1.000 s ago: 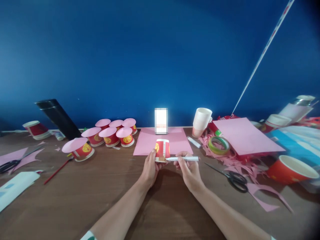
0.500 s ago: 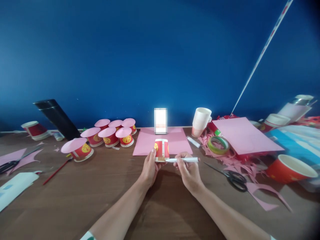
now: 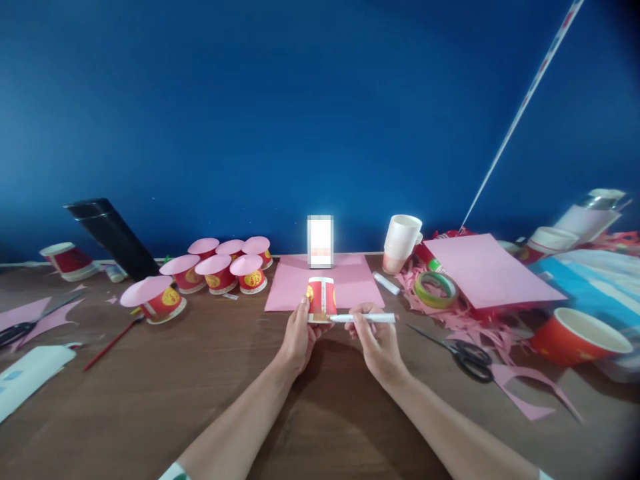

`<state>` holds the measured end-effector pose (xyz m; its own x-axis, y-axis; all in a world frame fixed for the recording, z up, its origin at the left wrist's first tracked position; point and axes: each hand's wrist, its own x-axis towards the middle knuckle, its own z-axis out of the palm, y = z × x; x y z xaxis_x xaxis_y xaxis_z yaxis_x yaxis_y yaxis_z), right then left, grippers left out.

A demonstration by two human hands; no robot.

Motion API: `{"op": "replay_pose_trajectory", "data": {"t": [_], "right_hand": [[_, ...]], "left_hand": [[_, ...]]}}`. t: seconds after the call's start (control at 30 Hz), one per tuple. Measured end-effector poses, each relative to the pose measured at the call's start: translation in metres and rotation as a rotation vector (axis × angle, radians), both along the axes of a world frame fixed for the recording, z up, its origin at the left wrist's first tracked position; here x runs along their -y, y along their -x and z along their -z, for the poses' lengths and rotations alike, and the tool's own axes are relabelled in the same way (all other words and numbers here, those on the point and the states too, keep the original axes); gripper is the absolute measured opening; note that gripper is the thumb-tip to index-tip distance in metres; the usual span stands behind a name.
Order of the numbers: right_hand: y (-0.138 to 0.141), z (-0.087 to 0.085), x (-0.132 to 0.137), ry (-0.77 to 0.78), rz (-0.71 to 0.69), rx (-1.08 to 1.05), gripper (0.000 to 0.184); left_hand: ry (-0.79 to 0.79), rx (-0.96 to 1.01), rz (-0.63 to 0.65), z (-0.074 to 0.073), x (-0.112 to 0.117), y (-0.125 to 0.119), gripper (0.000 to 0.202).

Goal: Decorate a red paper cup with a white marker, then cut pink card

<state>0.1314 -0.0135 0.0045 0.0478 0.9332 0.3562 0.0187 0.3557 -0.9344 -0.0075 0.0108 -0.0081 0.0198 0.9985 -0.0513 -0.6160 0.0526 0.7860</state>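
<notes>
My left hand [image 3: 299,339] is closed on a red paper cup [image 3: 322,297] with yellow round prints and a pale strip down its side. The cup is held upside down, its rim at the bottom. My right hand [image 3: 373,340] pinches a white marker [image 3: 369,319], held level, its tip pointing left at the cup's lower edge. At this size I cannot tell if the tip touches. Beyond the cup lies a pink sheet [image 3: 285,287], with a bright, pixelated phone-like rectangle [image 3: 321,243] at its far side.
To the left stand several upturned red cups with pink paper tops [image 3: 249,265], a red paintbrush [image 3: 113,345] and a black bottle [image 3: 113,233]. On the right are stacked white cups [image 3: 401,240], green tape [image 3: 435,291], scissors [image 3: 473,360], pink scraps and an orange cup [image 3: 575,340].
Both hands keep their holds. The cup and marker have shifted very slightly, the marker turning a little, with a reddish end now showing. The whole view has slid slightly.
</notes>
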Motion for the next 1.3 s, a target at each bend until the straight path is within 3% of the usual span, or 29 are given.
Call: {"op": "replay_pose_trajectory", "data": {"t": [0.43,1.03,1.3], "right_hand": [[0.0015,-0.0030,-0.0017,-0.008,0.081,-0.039,0.018],[0.0013,-0.0015,-0.0023,0.036,-0.037,-0.095,0.019],[0.0020,-0.0040,-0.0009,0.016,0.022,-0.095,0.019]], "left_hand": [[-0.002,0.022,0.010,-0.0029,0.0005,-0.0001,0.036],[0.008,0.027,0.009,-0.0046,0.0004,-0.0007,0.040],[0.023,0.024,0.014,-0.0060,0.0007,-0.0005,0.042]]}}
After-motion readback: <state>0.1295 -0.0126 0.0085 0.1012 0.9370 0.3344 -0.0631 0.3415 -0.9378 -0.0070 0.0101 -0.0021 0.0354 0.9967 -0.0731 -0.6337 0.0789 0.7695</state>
